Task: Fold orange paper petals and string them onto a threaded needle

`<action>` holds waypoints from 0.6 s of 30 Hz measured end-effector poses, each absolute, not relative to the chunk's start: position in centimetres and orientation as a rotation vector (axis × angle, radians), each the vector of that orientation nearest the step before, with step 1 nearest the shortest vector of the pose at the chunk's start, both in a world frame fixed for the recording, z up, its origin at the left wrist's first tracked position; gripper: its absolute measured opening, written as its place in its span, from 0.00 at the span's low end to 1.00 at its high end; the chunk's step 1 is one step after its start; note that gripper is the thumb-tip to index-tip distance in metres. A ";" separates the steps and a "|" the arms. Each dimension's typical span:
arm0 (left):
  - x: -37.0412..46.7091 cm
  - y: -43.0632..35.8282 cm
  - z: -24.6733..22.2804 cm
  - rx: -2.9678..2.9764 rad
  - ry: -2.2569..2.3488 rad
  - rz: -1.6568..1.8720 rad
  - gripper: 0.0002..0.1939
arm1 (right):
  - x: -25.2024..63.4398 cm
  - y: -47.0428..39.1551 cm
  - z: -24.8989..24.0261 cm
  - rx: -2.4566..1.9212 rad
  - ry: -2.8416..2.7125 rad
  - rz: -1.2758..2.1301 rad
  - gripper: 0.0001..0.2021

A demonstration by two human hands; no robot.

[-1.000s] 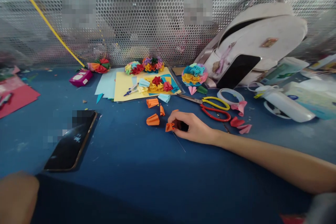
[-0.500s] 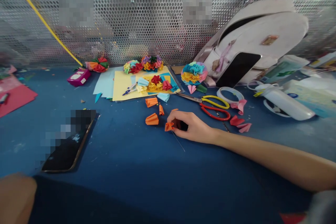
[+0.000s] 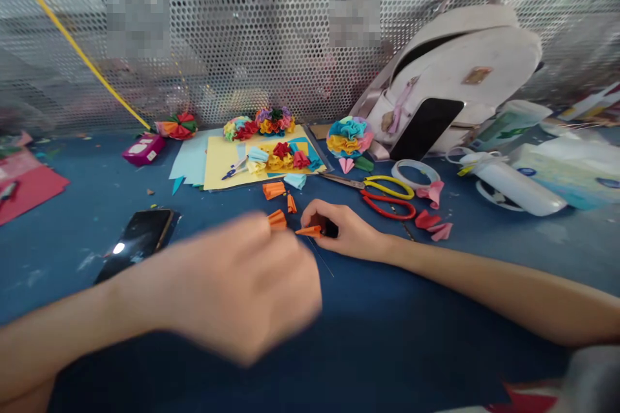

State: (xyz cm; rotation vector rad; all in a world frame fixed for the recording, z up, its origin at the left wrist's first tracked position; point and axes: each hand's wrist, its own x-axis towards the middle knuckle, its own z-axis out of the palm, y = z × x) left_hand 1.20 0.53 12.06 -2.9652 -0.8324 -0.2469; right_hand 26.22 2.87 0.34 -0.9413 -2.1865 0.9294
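Note:
My right hand (image 3: 351,232) rests low over the blue table, its thumb and fingers closed on a small orange folded paper piece (image 3: 310,231). A thin straight wire or thread (image 3: 323,261) slants down from beside that piece. My left hand (image 3: 242,290) hangs in front, nearer the camera. Its back faces me; motion blurs the fingers, and what they hold, if anything, is hidden. Just beyond it lie more folded orange pieces (image 3: 274,190), one partly covered by the left hand. A light blue folded piece (image 3: 295,181) is close to them.
Scissors (image 3: 349,181) with red and yellow handles lie beyond my right hand, near a tape roll (image 3: 396,171). Behind stand a pale backpack (image 3: 465,45) and a pleated paper ball (image 3: 349,141). A phone (image 3: 145,232) lies left, partly behind my left arm.
My left hand has swung in from the lower left corner towards the right hand. The orange piece in my right hand has turned and now points left. The view has shifted slightly.

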 end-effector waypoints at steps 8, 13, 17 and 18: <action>1.6 6.3 6.3 -2.808 -0.765 0.025 0.06 | 26.0 3.7 -0.6 -0.947 -2.255 0.786 0.11; 1.9 5.6 5.0 -2.840 -0.838 0.047 0.03 | 26.7 3.7 0.9 -0.964 -2.377 0.889 0.14; 2.1 5.6 4.9 -2.858 -0.874 0.053 0.02 | 27.3 3.5 2.5 -1.022 -2.463 0.986 0.18; 2.1 5.7 4.9 -2.862 -0.887 0.054 0.01 | 27.4 3.6 2.7 -1.043 -2.449 0.970 0.17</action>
